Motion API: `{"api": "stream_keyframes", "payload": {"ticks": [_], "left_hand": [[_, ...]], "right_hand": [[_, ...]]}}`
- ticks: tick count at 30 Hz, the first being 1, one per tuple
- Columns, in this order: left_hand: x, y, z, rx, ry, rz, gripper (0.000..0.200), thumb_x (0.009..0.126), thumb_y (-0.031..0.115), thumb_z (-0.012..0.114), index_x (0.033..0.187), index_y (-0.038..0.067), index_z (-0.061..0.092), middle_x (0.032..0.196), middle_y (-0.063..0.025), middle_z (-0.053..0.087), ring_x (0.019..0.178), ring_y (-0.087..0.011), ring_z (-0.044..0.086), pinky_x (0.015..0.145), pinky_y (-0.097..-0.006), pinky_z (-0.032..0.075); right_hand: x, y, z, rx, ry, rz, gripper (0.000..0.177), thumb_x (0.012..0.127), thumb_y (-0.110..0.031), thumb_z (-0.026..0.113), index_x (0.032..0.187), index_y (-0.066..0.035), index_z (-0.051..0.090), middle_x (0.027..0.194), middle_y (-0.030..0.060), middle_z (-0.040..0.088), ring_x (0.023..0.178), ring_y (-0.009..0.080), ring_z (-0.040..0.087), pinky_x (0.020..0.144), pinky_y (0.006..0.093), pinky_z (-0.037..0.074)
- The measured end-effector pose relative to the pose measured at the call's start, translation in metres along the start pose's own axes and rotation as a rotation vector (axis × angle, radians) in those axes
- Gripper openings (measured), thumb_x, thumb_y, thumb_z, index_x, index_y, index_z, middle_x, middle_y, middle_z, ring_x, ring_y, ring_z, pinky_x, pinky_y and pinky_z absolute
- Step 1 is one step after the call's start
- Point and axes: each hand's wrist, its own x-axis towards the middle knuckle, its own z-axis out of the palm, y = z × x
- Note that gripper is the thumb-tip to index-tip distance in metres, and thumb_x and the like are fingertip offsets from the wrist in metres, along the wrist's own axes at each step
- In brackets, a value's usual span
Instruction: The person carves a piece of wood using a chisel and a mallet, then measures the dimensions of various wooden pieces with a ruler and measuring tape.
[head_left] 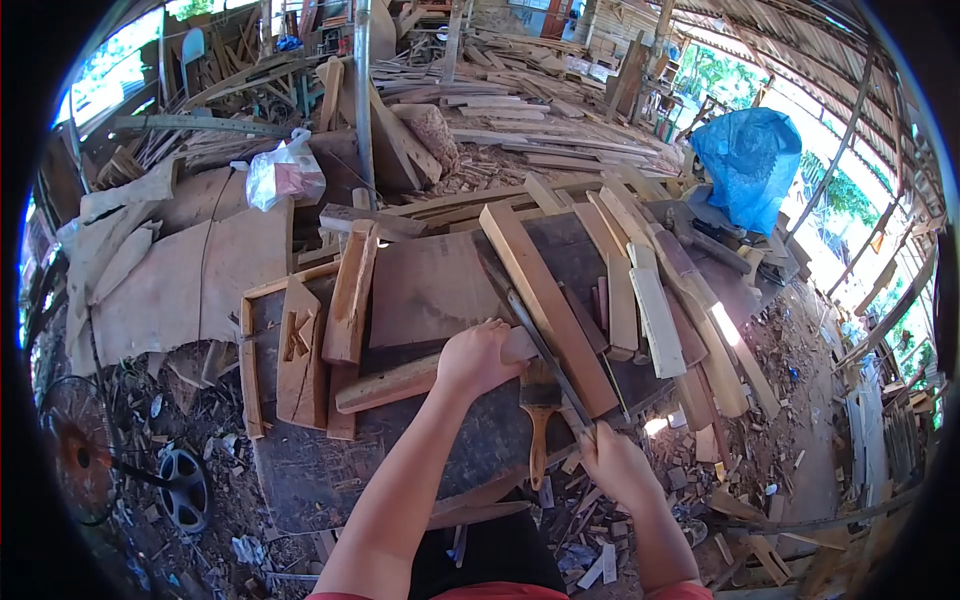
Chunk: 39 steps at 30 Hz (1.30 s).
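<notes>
My left hand (pixel 478 360) is closed around a wooden piece (pixel 388 386) lying across the dark worktable (pixel 400 470), pressing it down near its right end. My right hand (pixel 618 466) grips the lower end of a long, narrow, dark metal tool (pixel 548 352). Its blade or bar slants up and left, crossing the wood's right end in this view. A wide paintbrush (pixel 540 408) with a wooden handle lies between my hands. Just right of the tool rests a thick wooden beam (pixel 550 310). Left of my left hand is a block with a carved K (pixel 301 345).
Several planks (pixel 655 310) lie along the table's right side. Beyond stand a blue plastic bag (pixel 748 165), a white plastic bag (pixel 286 172), a metal post (pixel 363 100) and piles of lumber (pixel 530 110). At lower left is a wheel-shaped part (pixel 187 490). Wood scraps litter the floor.
</notes>
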Motion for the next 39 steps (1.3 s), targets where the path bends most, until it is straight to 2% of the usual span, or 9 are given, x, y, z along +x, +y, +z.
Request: {"api": "stream_keyframes", "payload": {"ticks": [7, 11, 15, 17, 21, 25, 31, 39], "left_hand": [[0.000, 0.001, -0.001, 0.047, 0.014, -0.010, 0.051, 0.063, 0.036, 0.072, 0.099, 0.002, 0.061, 0.109, -0.0153, 0.059, 0.097, -0.0300, 0.058, 0.083, -0.0366, 0.047], [0.001, 0.004, -0.003, 0.030, -0.021, -0.045, 0.051, 0.063, 0.036, 0.072, 0.100, 0.002, 0.061, 0.112, -0.0152, 0.058, 0.099, -0.0293, 0.057, 0.084, -0.0362, 0.047], [0.001, 0.010, -0.012, 0.041, -0.100, -0.062, 0.054, 0.065, 0.038, 0.069, 0.102, 0.000, 0.059, 0.118, -0.0167, 0.055, 0.105, -0.0281, 0.055, 0.088, -0.0343, 0.046], [0.004, 0.011, -0.014, 0.044, -0.147, -0.094, 0.054, 0.066, 0.039, 0.068, 0.103, 0.000, 0.059, 0.119, -0.0166, 0.055, 0.106, -0.0276, 0.055, 0.088, -0.0340, 0.046], [0.002, 0.008, -0.010, 0.049, -0.111, -0.069, 0.054, 0.067, 0.040, 0.068, 0.104, 0.000, 0.059, 0.119, -0.0162, 0.054, 0.106, -0.0271, 0.055, 0.089, -0.0340, 0.046], [0.002, 0.008, -0.011, 0.056, -0.104, -0.073, 0.054, 0.067, 0.040, 0.068, 0.104, 0.001, 0.059, 0.119, -0.0159, 0.055, 0.106, -0.0268, 0.055, 0.089, -0.0342, 0.046], [0.000, 0.007, -0.006, 0.067, -0.061, -0.051, 0.053, 0.066, 0.038, 0.070, 0.102, 0.002, 0.059, 0.117, -0.0155, 0.056, 0.104, -0.0272, 0.056, 0.087, -0.0342, 0.046], [0.001, 0.011, -0.009, 0.080, -0.057, -0.050, 0.049, 0.064, 0.037, 0.070, 0.097, 0.001, 0.060, 0.110, -0.0144, 0.059, 0.098, -0.0274, 0.058, 0.083, -0.0346, 0.048]], "right_hand": [[0.083, -0.036, 0.011, 0.062, 0.116, -0.091, 0.029, 0.091, -0.029, 0.041, 0.090, -0.001, 0.047, 0.073, 0.0236, 0.061, 0.072, 0.0424, 0.059, 0.065, 0.0511, 0.047], [0.090, -0.039, 0.011, 0.044, 0.120, -0.088, 0.030, 0.091, -0.029, 0.040, 0.090, -0.001, 0.048, 0.075, 0.0239, 0.061, 0.075, 0.0421, 0.060, 0.067, 0.0508, 0.047], [0.059, -0.029, 0.008, 0.028, 0.096, -0.077, 0.030, 0.091, -0.029, 0.040, 0.090, 0.000, 0.047, 0.075, 0.0240, 0.061, 0.074, 0.0423, 0.060, 0.066, 0.0508, 0.047], [0.030, -0.020, 0.000, 0.007, -0.008, 0.007, 0.030, 0.091, -0.029, 0.040, 0.091, 0.000, 0.046, 0.074, 0.0246, 0.061, 0.074, 0.0423, 0.060, 0.065, 0.0512, 0.047], [-0.023, 0.008, 0.005, -0.027, -0.038, 0.021, 0.030, 0.091, -0.030, 0.041, 0.090, 0.000, 0.045, 0.069, 0.0247, 0.059, 0.069, 0.0426, 0.059, 0.064, 0.0520, 0.046], [-0.030, 0.011, 0.002, -0.044, -0.045, 0.045, 0.030, 0.091, -0.030, 0.041, 0.088, 0.000, 0.045, 0.066, 0.0240, 0.058, 0.067, 0.0424, 0.058, 0.063, 0.0522, 0.046], [0.020, -0.020, -0.014, 0.013, -0.045, 0.005, 0.032, 0.091, -0.031, 0.039, 0.089, 0.001, 0.046, 0.076, 0.0241, 0.060, 0.072, 0.0415, 0.059, 0.066, 0.0510, 0.046], [0.082, -0.038, -0.008, -0.008, 0.018, -0.073, 0.031, 0.092, -0.029, 0.038, 0.091, 0.000, 0.048, 0.079, 0.0234, 0.061, 0.078, 0.0397, 0.060, 0.070, 0.0497, 0.047]]}}
